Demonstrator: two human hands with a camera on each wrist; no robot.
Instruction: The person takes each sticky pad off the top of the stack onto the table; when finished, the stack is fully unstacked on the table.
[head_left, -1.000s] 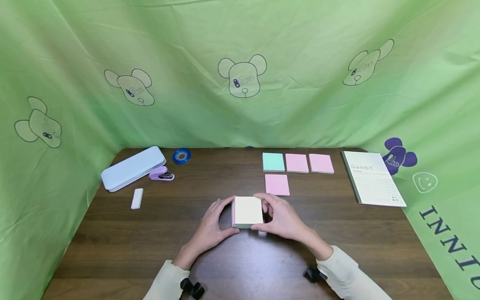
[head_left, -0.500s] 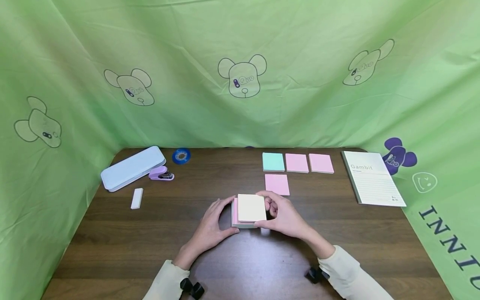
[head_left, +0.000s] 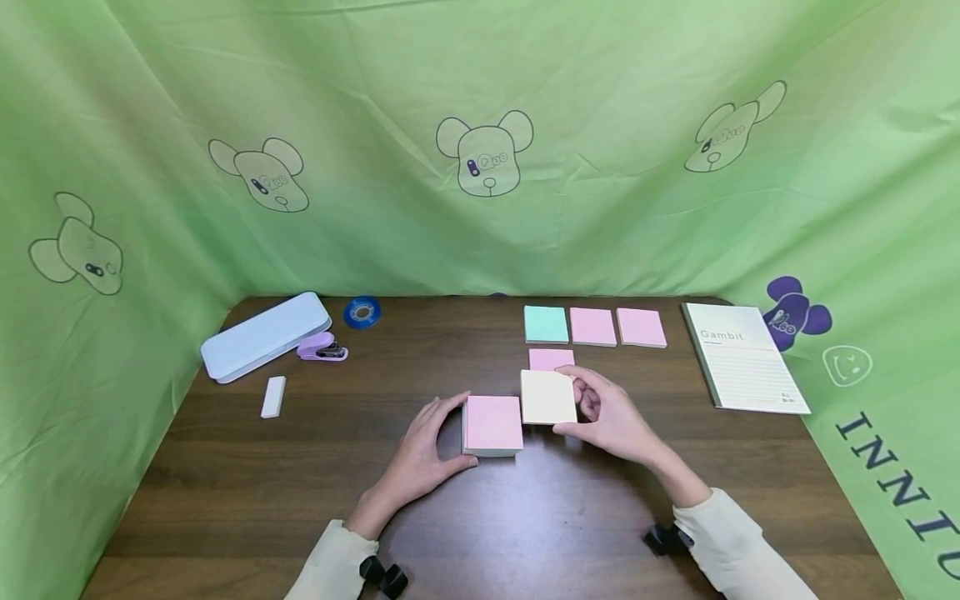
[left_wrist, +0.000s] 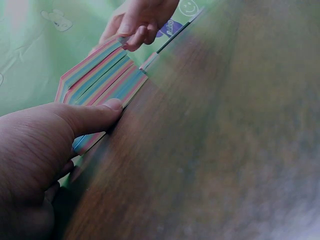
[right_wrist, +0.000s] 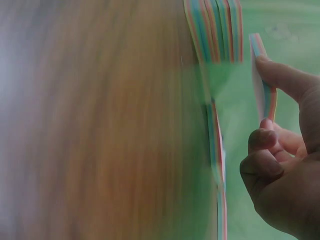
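My left hand (head_left: 416,454) grips a stack of sticky note pads (head_left: 492,425) on the table, thumb at the near edge and fingers at the far left. The top pad is pink; striped multicoloured sides show in the left wrist view, where my left thumb (left_wrist: 97,115) presses them. Up and to the right of the stack, my right hand (head_left: 615,421) pinches one sticky note pad (head_left: 547,398) with a cream top by its right side. In the right wrist view this pad (right_wrist: 262,80) is raised above the table, its edge striped. It partly hides a pink pad (head_left: 551,358).
At the back right lie a teal pad (head_left: 546,324) and two pink pads (head_left: 593,327). A Gambit notepad (head_left: 742,357) is at far right. On the left are a pale blue case (head_left: 266,337), a purple stapler (head_left: 321,347), blue tape (head_left: 363,312) and a white eraser (head_left: 273,397).
My right hand has lifted the cream-topped pad off the stack and carried it right and away from me, uncovering a pink pad. My left hand has stayed in place on the stack.
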